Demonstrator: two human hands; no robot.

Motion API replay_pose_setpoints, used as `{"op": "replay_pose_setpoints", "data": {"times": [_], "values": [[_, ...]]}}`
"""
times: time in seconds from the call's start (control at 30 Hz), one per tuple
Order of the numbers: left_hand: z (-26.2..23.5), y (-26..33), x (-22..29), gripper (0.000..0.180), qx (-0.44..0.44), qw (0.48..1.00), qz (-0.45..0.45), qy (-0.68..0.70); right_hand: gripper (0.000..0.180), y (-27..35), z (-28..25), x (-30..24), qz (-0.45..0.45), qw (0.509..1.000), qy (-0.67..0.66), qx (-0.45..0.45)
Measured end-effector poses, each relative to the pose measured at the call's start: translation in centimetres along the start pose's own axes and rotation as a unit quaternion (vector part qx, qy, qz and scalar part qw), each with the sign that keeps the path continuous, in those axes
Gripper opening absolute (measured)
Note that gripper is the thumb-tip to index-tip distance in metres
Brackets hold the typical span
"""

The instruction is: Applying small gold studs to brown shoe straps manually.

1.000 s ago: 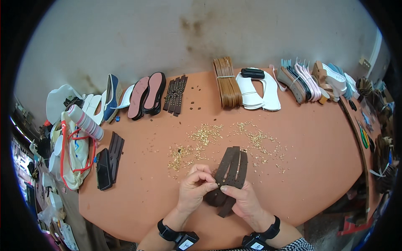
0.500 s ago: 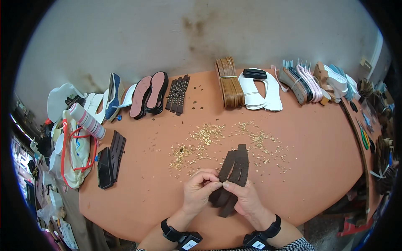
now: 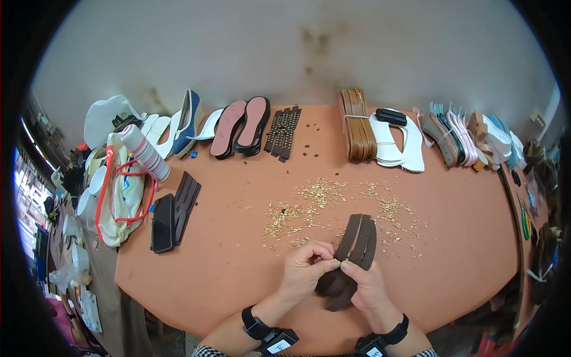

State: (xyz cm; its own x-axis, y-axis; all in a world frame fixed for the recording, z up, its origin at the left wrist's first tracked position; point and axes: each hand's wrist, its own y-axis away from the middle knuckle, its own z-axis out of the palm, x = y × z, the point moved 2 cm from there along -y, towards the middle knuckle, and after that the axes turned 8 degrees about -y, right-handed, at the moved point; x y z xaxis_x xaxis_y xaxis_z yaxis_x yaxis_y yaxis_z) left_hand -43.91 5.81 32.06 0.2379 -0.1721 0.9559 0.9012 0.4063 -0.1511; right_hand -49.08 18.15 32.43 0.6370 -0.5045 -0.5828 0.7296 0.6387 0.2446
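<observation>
A dark brown slit shoe upper point(image 3: 358, 238), cut into several bands, is held between my two hands over the near part of the table. My right hand point(image 3: 369, 285) grips it from the right, thumb pressed on its front. My left hand point(image 3: 306, 271) is closed in a pinch at its left edge, the thumb tips nearly meeting. Whether a small stud sits between these fingertips is hidden. The lower bands hang folded below my thumbs. Beyond the piece, many tiny gold studs point(image 3: 321, 191) lie scattered on the orange-brown tabletop point(image 3: 238, 285).
A phone point(image 3: 162, 224) lies against dark strips point(image 3: 189, 193) at left, near a cloth bag point(image 3: 128, 190). Along the wall stand a blue wedge shoe point(image 3: 189, 125), pink-topped soles point(image 3: 253, 125), a studded upper point(image 3: 283, 132), a brown strap bundle point(image 3: 358, 125) and white cutouts point(image 3: 410, 146).
The view has turned, so the table's contents appear farther right. Both hands keep hold of the dark brown shoe upper, whose upper bands are now more evenly fanned.
</observation>
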Motion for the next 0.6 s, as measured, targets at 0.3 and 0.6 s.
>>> {"op": "replay_pose_setpoints", "data": {"times": [0.3, 0.6], "values": [[-0.6, -0.2, 0.1, 0.016, -0.017, 1.000, -0.018, 0.010, 0.021, -0.1, 0.1, -0.5, 0.045, 0.998, 0.026, -0.029], [-0.9, -0.5, -0.9, 0.012, -0.009, 0.998, -0.053, 0.020, 0.025, -0.3, -0.2, 0.0, 0.021, 0.999, 0.034, -0.013]]}}
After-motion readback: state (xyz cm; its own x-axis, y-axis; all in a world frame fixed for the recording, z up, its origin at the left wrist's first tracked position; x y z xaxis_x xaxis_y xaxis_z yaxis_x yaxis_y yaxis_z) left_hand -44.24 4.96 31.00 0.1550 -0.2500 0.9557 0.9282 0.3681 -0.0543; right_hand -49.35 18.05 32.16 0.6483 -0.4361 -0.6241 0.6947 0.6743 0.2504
